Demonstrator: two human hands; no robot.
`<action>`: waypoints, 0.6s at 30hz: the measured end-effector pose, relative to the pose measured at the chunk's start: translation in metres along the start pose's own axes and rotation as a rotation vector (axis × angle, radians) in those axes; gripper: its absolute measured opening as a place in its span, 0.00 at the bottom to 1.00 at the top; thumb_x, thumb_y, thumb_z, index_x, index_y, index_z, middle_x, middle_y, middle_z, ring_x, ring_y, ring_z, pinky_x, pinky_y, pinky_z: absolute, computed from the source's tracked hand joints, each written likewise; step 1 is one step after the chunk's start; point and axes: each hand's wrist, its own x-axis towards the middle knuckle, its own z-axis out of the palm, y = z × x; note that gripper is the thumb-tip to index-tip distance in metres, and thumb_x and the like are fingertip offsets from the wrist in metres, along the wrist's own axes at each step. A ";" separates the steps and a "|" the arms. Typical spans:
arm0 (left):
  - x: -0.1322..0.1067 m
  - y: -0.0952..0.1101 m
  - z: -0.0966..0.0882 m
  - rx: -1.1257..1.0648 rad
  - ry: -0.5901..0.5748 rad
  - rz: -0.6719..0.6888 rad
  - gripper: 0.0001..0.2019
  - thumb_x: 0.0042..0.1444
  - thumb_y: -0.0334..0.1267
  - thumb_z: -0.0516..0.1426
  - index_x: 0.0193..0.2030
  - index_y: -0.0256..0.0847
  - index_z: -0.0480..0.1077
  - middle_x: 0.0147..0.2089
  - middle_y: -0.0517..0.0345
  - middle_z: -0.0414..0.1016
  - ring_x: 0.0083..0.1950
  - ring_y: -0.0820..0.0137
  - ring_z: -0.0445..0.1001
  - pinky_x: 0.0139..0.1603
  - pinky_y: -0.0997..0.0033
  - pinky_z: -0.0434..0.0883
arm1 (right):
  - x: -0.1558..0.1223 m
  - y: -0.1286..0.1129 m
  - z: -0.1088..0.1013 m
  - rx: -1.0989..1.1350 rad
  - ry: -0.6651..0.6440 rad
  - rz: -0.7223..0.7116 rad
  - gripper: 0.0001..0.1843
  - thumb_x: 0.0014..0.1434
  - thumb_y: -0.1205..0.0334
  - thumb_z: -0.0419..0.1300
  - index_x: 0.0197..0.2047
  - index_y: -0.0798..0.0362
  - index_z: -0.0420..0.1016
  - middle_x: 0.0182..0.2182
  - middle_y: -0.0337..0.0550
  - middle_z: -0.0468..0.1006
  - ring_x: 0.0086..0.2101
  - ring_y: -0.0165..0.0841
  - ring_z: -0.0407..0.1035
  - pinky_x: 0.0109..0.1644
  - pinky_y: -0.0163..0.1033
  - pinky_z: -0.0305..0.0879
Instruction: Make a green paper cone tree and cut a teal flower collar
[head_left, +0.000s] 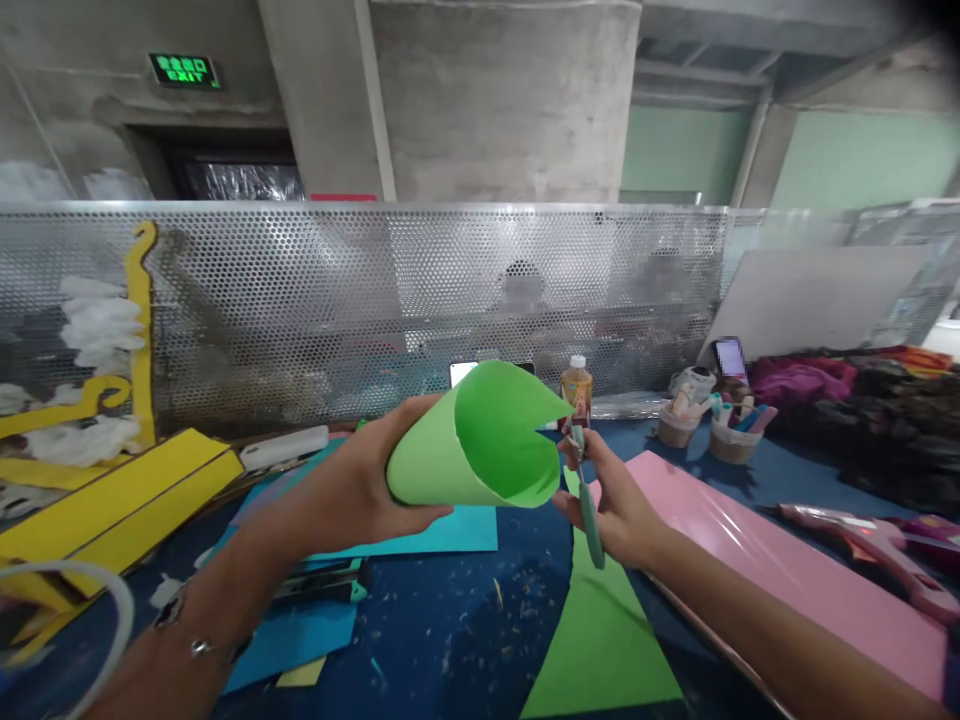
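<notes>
Head view, centre of frame: green paper cone (472, 450), wide end facing right and toward the camera, V-shaped notch in the right side of the rim. Left hand (375, 470), left of centre: grip clamped around the narrower end. Right hand (615, 505), right of centre: grip closed on scissors (589, 515), raised beside the notch; contact between blades and rim not possible to tell. Below the right hand, at lower right of centre: green sheet (604, 645) flat on the dark blue counter (442, 630). Lower right: pink sheet (787, 570), with pink glue gun (870, 540) near the frame's edge. Lower left of centre: blue paper (450, 535) and teal-and-black cutter (330, 582). Left edge: yellow pieces (142, 495). Behind the cone, right of centre: capped bottle (577, 382). Farther right: two cups (733, 442) of pens and sticks. Across the middle, behind the counter: perforated metal panel (300, 310).
</notes>
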 end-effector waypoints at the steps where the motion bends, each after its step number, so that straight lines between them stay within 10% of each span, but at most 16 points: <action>1: 0.001 0.003 0.001 -0.008 -0.014 0.005 0.42 0.50 0.47 0.70 0.70 0.50 0.58 0.62 0.46 0.74 0.58 0.49 0.76 0.55 0.52 0.76 | 0.000 0.001 0.000 0.004 -0.004 0.007 0.25 0.57 0.50 0.67 0.54 0.48 0.68 0.46 0.47 0.75 0.44 0.46 0.69 0.52 0.50 0.67; 18: 0.007 0.007 0.004 -0.010 -0.116 -0.001 0.39 0.53 0.43 0.67 0.70 0.51 0.58 0.59 0.51 0.76 0.53 0.53 0.78 0.48 0.58 0.76 | 0.000 0.001 -0.002 -0.142 -0.047 -0.015 0.19 0.59 0.51 0.66 0.51 0.47 0.71 0.41 0.45 0.76 0.38 0.43 0.68 0.44 0.46 0.66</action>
